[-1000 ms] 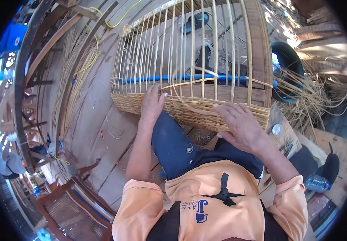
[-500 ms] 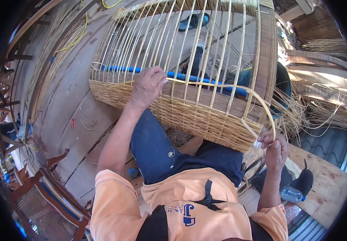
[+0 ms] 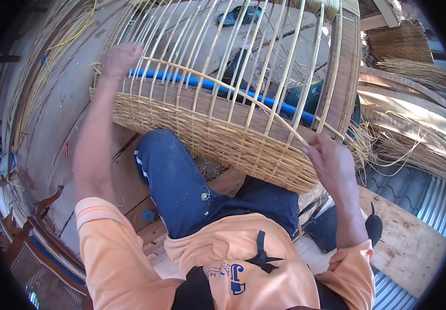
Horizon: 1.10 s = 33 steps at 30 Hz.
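Observation:
A wicker panel (image 3: 218,132) with a tightly woven lower band lies across my knees. Its upright rattan stakes (image 3: 257,49) run away from me, beside a wooden frame post (image 3: 348,72). One long, pale rattan strand (image 3: 223,89) stretches across the stakes above the woven band. My left hand (image 3: 121,61), closed in a fist and slightly blurred, grips it at the panel's left side. At the right corner my right hand (image 3: 331,157) is closed with its fingers pinching the strand near the woven edge.
A blue pipe (image 3: 202,82) passes behind the stakes. Bundles of loose rattan strips lie on the left floor and at the right (image 3: 409,121). A dark sandal (image 3: 239,15) rests beyond the panel. Plywood (image 3: 406,235) and corrugated sheeting (image 3: 442,206) are at the right.
My left hand has moved outward to the left and farther away along the panel. My right hand has come in to the panel's corner, and the looped strand is now pulled nearly straight.

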### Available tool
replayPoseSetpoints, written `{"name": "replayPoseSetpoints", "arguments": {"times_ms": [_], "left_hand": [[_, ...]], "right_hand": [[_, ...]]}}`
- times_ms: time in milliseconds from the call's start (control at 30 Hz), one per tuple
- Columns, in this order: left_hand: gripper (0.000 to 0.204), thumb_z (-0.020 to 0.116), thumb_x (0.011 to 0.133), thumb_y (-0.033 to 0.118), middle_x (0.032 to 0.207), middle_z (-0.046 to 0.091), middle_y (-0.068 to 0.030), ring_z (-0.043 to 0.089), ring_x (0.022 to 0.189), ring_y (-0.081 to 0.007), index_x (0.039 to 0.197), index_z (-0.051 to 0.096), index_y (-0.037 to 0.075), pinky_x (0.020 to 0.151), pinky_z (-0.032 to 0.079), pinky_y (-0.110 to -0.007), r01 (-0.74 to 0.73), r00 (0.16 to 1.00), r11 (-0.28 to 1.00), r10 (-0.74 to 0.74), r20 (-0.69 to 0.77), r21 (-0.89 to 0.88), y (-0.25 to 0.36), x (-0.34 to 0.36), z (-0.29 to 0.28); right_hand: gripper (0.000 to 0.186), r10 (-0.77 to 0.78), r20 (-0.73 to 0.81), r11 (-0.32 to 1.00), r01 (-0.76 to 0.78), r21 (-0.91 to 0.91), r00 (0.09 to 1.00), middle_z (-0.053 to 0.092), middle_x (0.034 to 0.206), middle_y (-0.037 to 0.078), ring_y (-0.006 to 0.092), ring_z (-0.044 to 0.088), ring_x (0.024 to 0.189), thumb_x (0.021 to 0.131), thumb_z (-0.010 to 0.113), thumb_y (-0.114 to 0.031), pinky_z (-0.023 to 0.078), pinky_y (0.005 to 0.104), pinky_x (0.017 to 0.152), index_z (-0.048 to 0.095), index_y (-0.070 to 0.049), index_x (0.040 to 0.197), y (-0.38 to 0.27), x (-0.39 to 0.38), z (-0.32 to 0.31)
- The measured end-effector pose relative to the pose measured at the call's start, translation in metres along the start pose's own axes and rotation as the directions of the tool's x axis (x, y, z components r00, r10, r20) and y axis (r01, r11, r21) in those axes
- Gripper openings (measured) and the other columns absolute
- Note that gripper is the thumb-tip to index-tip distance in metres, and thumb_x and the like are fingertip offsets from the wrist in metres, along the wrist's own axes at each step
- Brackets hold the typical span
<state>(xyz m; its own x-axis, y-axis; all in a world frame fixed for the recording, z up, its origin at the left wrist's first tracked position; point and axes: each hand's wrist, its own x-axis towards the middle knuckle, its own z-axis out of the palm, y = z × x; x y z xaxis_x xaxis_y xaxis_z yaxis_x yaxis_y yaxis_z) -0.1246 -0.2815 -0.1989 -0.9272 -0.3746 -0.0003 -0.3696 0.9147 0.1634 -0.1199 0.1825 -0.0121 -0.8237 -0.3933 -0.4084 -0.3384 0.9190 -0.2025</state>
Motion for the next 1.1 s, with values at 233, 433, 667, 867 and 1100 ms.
{"name": "replayPoseSetpoints", "arguments": {"times_ms": [233, 433, 667, 867, 1100], "left_hand": [[0.048, 0.037, 0.089, 0.048, 0.093, 0.064, -0.0181, 0.060, 0.086, -0.0402, 0.089, 0.065, 0.010, 0.073, 0.047, -0.049, 0.045, 0.993, 0.975, -0.066, 0.093, 0.216, -0.071, -0.002, -0.041], [0.038, 0.045, 0.090, 0.038, 0.095, 0.062, -0.0224, 0.059, 0.089, -0.0402, 0.091, 0.065, 0.006, 0.080, 0.046, -0.047, 0.109, 0.963, 0.915, -0.194, 0.188, 0.388, -0.088, -0.022, -0.039], [0.022, 0.049, 0.090, 0.014, 0.108, 0.060, -0.0134, 0.059, 0.098, -0.0286, 0.104, 0.063, 0.003, 0.088, 0.047, -0.033, -0.600, 0.787, 0.598, 0.558, -0.262, -0.531, 0.180, -0.079, -0.030], [0.015, 0.061, 0.084, 0.017, 0.085, 0.051, -0.0094, 0.058, 0.080, -0.0253, 0.084, 0.058, 0.003, 0.071, 0.050, -0.035, -0.553, 0.765, 0.582, 0.639, -0.085, -0.597, 0.239, -0.110, -0.032], [0.020, 0.061, 0.083, 0.017, 0.081, 0.050, -0.0123, 0.055, 0.075, -0.0299, 0.078, 0.055, 0.000, 0.068, 0.046, -0.038, -0.517, 0.774, 0.528, 0.625, -0.104, -0.674, 0.232, -0.100, -0.025]], "right_hand": [[0.025, -0.104, 0.071, 0.962, 0.118, -0.244, 0.992, 0.064, 0.069, 0.017, 0.0350, 0.065, 0.069, 0.087, 0.059, -0.024, 0.051, 0.0450, 0.060, 0.049, -0.001, 0.092, -0.020, 0.051, 0.021], [0.026, 0.065, 0.072, 0.996, -0.061, -0.060, 0.995, 0.065, 0.079, 0.018, 0.0353, 0.064, 0.078, 0.085, 0.061, -0.022, 0.050, 0.0430, 0.066, 0.050, -0.002, 0.098, -0.030, 0.038, 0.022], [0.026, -0.205, -0.278, 0.974, 0.223, 0.037, 0.939, 0.062, 0.100, 0.010, 0.0309, 0.056, 0.090, 0.083, 0.060, -0.006, 0.046, 0.0379, 0.078, 0.058, -0.007, 0.109, 0.008, 0.000, 0.035], [0.028, -0.261, -0.295, 0.961, 0.277, 0.014, 0.919, 0.060, 0.092, 0.009, 0.0287, 0.056, 0.087, 0.082, 0.061, -0.005, 0.046, 0.0387, 0.075, 0.059, -0.008, 0.109, 0.004, -0.003, 0.041], [0.038, -0.263, -0.272, 0.963, 0.237, -0.126, 0.926, 0.055, 0.088, 0.007, 0.0270, 0.053, 0.082, 0.074, 0.058, 0.000, 0.045, 0.0372, 0.073, 0.061, -0.010, 0.110, 0.000, 0.004, 0.050]]}}
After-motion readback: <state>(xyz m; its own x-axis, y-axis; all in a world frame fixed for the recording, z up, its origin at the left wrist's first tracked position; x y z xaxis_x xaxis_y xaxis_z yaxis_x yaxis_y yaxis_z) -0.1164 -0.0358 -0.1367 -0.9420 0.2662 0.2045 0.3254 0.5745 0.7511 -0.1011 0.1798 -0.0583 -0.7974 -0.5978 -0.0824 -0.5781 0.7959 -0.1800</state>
